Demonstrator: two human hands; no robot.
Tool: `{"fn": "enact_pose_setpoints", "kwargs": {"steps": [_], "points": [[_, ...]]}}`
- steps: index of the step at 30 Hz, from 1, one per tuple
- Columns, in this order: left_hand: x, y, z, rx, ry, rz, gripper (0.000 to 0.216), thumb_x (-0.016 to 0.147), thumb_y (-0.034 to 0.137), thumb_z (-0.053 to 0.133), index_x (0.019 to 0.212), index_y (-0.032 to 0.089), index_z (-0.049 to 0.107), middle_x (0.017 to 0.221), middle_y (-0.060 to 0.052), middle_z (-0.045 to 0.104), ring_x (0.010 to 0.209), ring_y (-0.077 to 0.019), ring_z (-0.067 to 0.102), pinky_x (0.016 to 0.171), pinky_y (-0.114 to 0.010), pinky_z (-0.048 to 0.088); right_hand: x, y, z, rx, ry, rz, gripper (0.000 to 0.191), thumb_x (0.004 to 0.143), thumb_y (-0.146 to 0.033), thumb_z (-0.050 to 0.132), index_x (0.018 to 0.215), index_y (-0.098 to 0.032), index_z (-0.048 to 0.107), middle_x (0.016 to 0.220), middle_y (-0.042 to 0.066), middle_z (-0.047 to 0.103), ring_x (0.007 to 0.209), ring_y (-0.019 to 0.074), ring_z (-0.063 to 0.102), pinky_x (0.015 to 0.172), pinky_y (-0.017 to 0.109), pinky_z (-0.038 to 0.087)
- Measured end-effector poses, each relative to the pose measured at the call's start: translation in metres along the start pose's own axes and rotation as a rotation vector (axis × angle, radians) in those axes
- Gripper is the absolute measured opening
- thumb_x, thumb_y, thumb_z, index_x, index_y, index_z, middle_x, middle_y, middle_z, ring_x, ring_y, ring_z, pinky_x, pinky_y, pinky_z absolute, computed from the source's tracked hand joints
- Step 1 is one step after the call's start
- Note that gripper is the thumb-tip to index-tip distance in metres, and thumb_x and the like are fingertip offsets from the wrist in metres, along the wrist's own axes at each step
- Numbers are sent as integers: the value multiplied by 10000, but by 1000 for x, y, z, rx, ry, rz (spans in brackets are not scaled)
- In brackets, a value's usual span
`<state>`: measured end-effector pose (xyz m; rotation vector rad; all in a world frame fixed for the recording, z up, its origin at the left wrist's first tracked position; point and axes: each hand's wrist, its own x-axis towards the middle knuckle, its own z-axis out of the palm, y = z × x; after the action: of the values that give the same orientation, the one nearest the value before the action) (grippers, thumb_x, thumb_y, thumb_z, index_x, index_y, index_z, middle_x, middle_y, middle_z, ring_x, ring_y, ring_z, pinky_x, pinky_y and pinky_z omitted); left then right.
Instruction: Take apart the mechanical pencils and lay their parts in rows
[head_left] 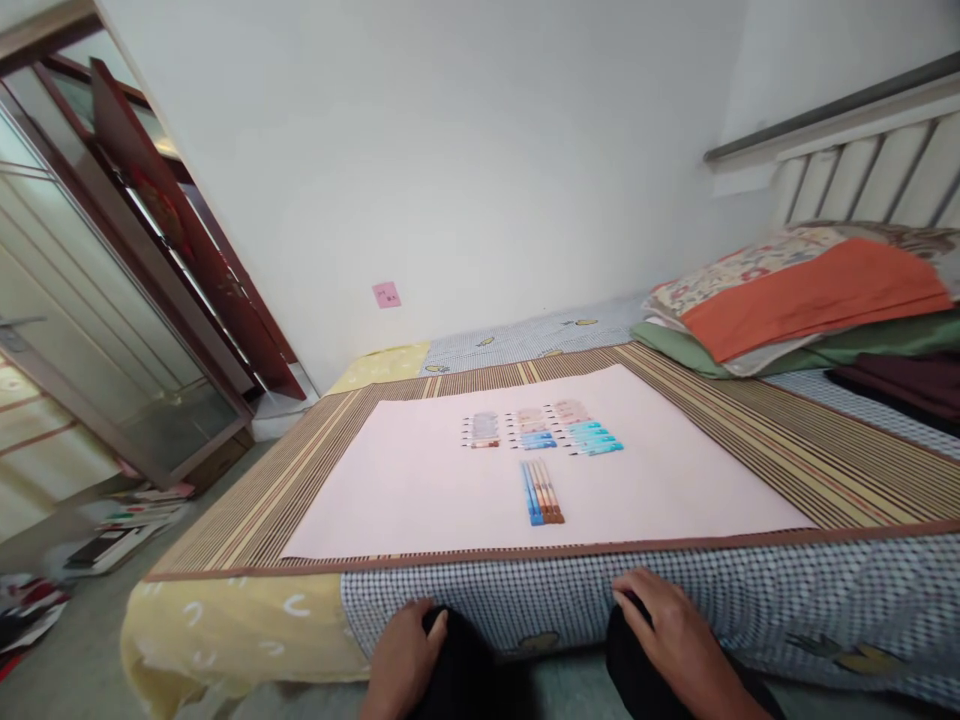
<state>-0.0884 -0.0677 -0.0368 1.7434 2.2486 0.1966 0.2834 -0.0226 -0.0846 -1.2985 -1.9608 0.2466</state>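
Note:
My left hand (406, 655) rests on my left knee, its thumb apart from the other fingers and no object in it. On my right knee lies my right hand (670, 625), also holding nothing, with thumb and fingers apart. Beyond both hands a large pale pink sheet (420, 480) is spread out. Near its middle a bundle of blue and brown pens (541, 492) lies side by side. Farther back are three groups of pens: a left one of grey and brown pens (484, 430), a middle one with blue pens (536, 440) and a right one with turquoise pens (595, 439).
The sheet lies on a striped mat (247, 490) over a bed with a checked cover (540, 590). Folded bedding (810, 290) is stacked at the right. A pink note (386, 294) sticks to the wall. Books (120, 530) lie on the floor at left, near a door (112, 270).

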Motion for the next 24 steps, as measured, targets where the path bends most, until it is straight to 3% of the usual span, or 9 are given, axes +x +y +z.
{"fn": "enact_pose_setpoints", "kwargs": {"steps": [5, 10, 17, 24], "points": [[1, -9, 3, -29, 1, -35, 465, 927, 442, 439, 1179, 156, 705, 1210, -128, 721, 1140, -285, 644, 993, -367, 426, 54, -14, 10, 63, 0, -17, 206, 967, -236, 453, 992, -220, 657, 978, 89, 686, 912, 236, 647, 817, 374, 472], [-1, -12, 2, -82, 2, -54, 433, 917, 450, 447, 1120, 189, 727, 1178, -115, 735, 1116, -297, 656, 962, -382, 444, 92, -17, 30, -23, -65, -14, 255, 885, -149, 518, 1066, -234, 675, 1014, 82, 673, 942, 236, 624, 791, 340, 454], [-3, -23, 0, -146, 8, -70, 424, 904, 461, 474, 1093, 186, 735, 1152, -119, 740, 1114, -291, 655, 974, -364, 439, 96, -7, 38, -196, -56, 27, 100, 893, -138, 547, 888, -207, 619, 909, 55, 640, 856, 208, 600, 722, 297, 373], [0, -21, -4, -186, -15, -83, 386, 884, 464, 502, 1022, 207, 755, 1096, -101, 756, 1087, -284, 667, 972, -351, 450, 104, 5, 30, -304, 33, 219, 54, 897, -181, 594, 946, -181, 615, 938, 83, 651, 895, 238, 609, 724, 321, 345]]}}
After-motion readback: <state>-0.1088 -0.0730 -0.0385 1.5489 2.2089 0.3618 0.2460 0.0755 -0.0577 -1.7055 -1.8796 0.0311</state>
